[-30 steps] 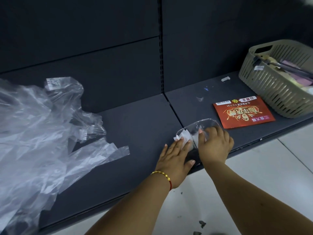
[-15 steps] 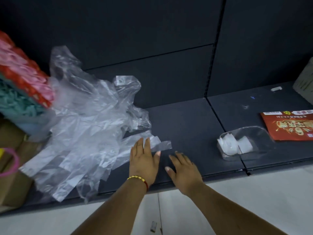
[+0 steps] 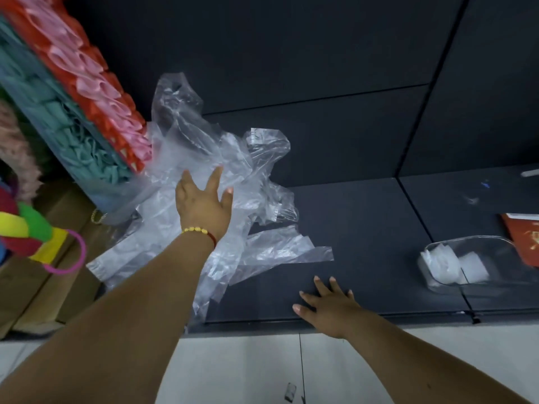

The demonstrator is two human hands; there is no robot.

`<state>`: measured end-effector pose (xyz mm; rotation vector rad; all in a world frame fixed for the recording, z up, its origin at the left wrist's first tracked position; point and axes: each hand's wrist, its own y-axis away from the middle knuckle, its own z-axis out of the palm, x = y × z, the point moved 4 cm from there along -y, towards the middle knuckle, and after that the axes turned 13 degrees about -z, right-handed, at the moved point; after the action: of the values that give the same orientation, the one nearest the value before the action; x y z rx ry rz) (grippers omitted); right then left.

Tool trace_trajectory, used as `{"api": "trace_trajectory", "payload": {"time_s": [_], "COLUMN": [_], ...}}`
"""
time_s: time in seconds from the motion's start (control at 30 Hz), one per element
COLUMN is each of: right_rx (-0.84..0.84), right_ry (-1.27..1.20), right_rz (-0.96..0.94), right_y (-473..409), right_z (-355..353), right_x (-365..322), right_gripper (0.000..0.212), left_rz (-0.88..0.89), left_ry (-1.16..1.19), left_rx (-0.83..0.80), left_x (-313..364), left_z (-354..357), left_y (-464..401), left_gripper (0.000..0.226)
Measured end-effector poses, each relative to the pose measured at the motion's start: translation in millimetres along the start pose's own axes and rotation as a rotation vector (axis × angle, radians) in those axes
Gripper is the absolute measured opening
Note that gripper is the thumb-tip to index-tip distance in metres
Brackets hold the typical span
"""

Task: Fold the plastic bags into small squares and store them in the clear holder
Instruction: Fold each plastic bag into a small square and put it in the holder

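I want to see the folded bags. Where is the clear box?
The clear box sits on the dark shelf at the right, beside the red packet.

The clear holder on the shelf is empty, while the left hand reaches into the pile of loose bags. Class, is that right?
Not quite. The head view shows the clear holder already has folded white squares inside. The rest stands: the left hand reaches into the pile of loose bags.

Crumpled bags (image 3: 221, 182); holder (image 3: 466, 263) rightward.
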<state>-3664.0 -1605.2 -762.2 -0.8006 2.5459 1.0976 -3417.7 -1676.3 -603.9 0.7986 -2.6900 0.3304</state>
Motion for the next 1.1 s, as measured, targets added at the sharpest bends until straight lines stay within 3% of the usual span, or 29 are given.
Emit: {"api": "trace_trajectory", "payload": {"time_s": [0.17,0.3,0.43,0.53,0.6,0.77,0.87,0.97,1.1], "right_rx": [-0.009,-0.003,-0.013,0.04,0.198,0.943,1.274,1.357,1.201], "right_ry": [-0.02,-0.04,-0.051,-0.128,-0.238,-0.489,-0.657,-0.816,-1.099], "right_rz": [0.012,0.01,0.023,0.031,-0.004,-0.163,-0.295,-0.392,-0.473], "right_y": [0.1,0.9,2.1,6.2,13.9,66.0,116.8,172.1,223.1], "right_z": [-3.6,-3.3,-5.7,-13.0,-26.7,-110.6,-173.9,-219.1,-231.7], "right_x": [-2.4,-2.3,-3.0,-7.2,-16.5,-56.6,-80.5,-101.1,-117.8], "right_gripper": [0.066,0.065,0.064,0.064,0.063,0.049,0.046,0.05,0.056], "left_rz": [-0.112,-0.112,-0.066,0.096,0.22,0.393,0.47,0.574,0.744], "left_ry": [0.021,-0.155,0.084,0.191,0.216,0.282,0.263,0.207,0.066], "left_rx": [0.032,-0.124,-0.047,0.033,0.091,0.126,0.114,0.108,0.158], "left_x": [20.1,24.8,31.7,52.1,68.4,94.7,103.6,105.9,103.7], "left_z": [-35.0,-48.8,-68.0,-90.3,-109.1,-143.1,-155.4,-161.6,-161.1], "left_y": [-57.7,-108.4,-104.6,-76.9,-54.7,6.8,46.4,87.0,145.1], "left_gripper": [0.056,0.065,0.055,0.057,0.057,0.055,0.061,0.064,0.062]}}
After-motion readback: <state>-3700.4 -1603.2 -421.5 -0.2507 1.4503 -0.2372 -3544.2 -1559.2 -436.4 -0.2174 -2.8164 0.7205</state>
